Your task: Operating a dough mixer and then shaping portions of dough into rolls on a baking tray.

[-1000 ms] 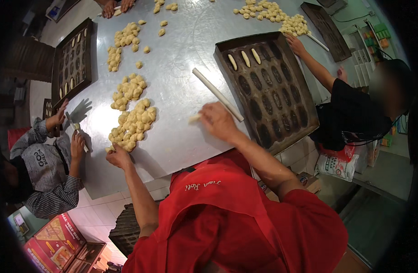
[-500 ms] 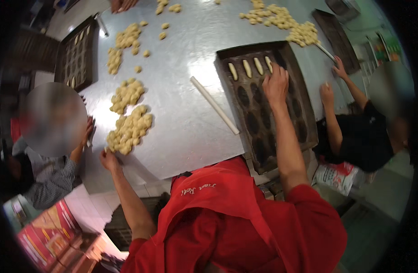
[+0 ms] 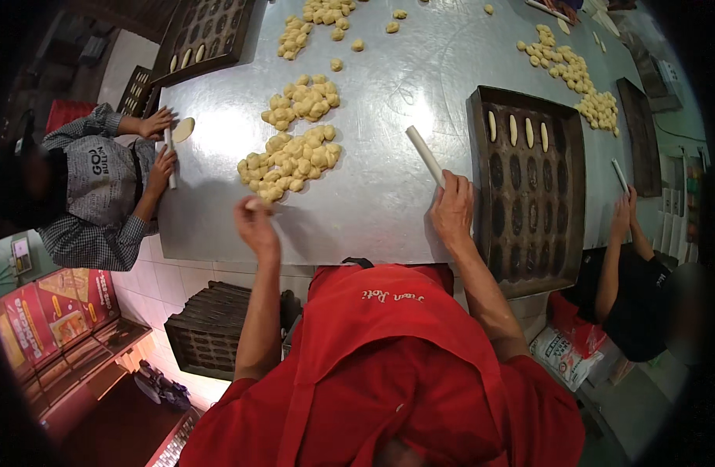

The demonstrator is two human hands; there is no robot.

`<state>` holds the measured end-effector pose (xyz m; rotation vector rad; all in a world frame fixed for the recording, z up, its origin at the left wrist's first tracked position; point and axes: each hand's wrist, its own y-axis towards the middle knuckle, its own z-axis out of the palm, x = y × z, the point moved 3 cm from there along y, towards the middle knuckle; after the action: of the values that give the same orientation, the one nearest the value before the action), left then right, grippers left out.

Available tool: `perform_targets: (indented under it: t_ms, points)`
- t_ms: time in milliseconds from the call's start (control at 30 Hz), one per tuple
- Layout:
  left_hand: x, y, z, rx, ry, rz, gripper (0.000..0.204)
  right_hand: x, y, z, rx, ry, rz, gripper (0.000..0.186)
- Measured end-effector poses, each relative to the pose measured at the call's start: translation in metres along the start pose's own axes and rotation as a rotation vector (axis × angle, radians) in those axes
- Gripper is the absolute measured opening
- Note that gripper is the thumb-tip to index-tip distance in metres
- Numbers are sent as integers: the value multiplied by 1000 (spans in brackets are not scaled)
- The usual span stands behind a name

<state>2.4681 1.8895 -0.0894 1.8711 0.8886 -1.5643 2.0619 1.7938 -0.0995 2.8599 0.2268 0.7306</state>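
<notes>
Four slim, pale dough rolls (image 3: 513, 131) lie in oval hollows at the far end of a dark, worn metal tray (image 3: 524, 194) in the head view. Just left of it, the right hand (image 3: 454, 208) has its fingers curled around a smooth, whitish rolling pin (image 3: 425, 154). The left hand (image 3: 256, 226) pinches a small dough piece (image 3: 253, 205) between narrowed fingertips, just below a heap of soft, lumpy dough balls (image 3: 293, 159); another heap (image 3: 303, 101) sits beyond. All rest on a wide table (image 3: 381, 179) of grey, shiny metal. At its left edge, a co-worker in checked sleeves (image 3: 112, 241) works beside a flat dough oval (image 3: 184, 129); at the right, a person in a dark top (image 3: 637, 303) holds a pale rod (image 3: 620, 175). Dark, ridged trays (image 3: 205, 327) are stacked on light floor tiles (image 3: 187, 276).
</notes>
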Motion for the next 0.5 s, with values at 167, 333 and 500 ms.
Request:
perform_targets:
  t_ms: [167, 333, 500]
  points:
    - [0, -77, 106, 734, -192, -465, 22, 16, 4, 10, -6, -11, -10, 34]
    - [-35, -82, 180, 903, -380, -359, 35, 23, 20, 6, 141, 640, 498, 30]
    - [-38, -74, 194, 911, -369, -409, 41, 48, 22, 11, 563, 945, 526, 32]
